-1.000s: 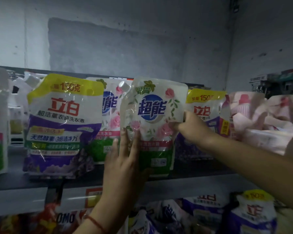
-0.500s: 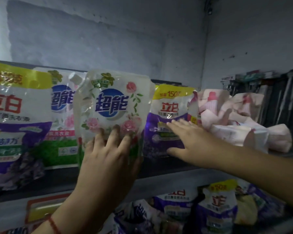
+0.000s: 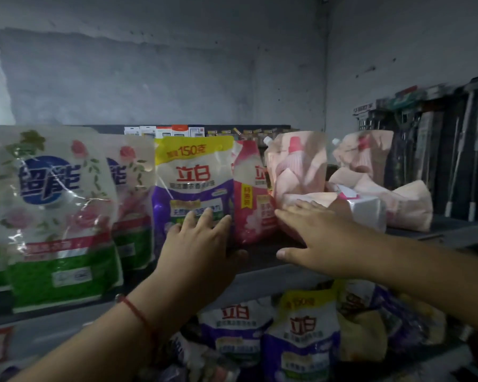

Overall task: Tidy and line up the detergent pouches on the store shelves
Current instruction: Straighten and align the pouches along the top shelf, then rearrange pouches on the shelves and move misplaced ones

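My left hand (image 3: 202, 244) lies flat, fingers straight, against the lower front of the purple-and-yellow detergent pouch (image 3: 193, 183), thumb at its right edge. Just right of those fingers stands a pink detergent pouch (image 3: 253, 194). My right hand (image 3: 318, 238) is spread open, fingertips touching the pale pink spouted pouch (image 3: 298, 166) on the same shelf (image 3: 260, 282). Left of my left hand stand two rose-printed green pouches (image 3: 58, 210).

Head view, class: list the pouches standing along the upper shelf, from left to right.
White rose pouch with blue logo → purple pouch with yellow top, touched by the left hand → pink pouch → pale pink spouted pouch, behind the right hand.
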### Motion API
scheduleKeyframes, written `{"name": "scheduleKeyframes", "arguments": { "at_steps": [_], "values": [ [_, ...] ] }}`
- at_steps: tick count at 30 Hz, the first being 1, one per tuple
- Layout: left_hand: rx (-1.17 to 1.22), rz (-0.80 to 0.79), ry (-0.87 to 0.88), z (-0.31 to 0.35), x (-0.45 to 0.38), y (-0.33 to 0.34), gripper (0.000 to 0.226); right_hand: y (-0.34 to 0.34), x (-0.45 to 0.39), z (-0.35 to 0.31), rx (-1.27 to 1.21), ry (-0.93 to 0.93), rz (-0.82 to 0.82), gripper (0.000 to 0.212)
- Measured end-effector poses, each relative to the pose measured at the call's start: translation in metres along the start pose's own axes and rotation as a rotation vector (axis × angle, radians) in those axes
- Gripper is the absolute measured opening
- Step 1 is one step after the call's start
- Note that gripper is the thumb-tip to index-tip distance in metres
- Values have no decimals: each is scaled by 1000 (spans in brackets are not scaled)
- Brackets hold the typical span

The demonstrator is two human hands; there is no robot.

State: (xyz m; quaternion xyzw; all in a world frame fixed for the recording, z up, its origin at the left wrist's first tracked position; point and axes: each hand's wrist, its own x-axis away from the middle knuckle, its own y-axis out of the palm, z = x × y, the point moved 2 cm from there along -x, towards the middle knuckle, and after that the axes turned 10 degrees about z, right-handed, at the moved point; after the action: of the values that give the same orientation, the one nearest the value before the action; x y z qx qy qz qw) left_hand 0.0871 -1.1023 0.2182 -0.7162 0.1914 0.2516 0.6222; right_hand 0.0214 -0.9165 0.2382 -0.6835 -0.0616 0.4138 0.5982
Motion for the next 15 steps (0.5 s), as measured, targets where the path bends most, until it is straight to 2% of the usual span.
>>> {"name": "scheduleKeyframes", "arguments": {
  "at_steps": [6, 10, 15],
  "values": [
    [20, -21, 10, 76, -34, 15, 76, -9, 19, 77, 1, -35, 25, 69],
    [61, -54, -8, 112, -44, 20, 72, -16, 24, 119, -5, -70, 33, 52],
    [86, -72, -1, 136, -63, 19, 71, -28, 11, 151, -29, -76, -22, 56]
  ]
}}
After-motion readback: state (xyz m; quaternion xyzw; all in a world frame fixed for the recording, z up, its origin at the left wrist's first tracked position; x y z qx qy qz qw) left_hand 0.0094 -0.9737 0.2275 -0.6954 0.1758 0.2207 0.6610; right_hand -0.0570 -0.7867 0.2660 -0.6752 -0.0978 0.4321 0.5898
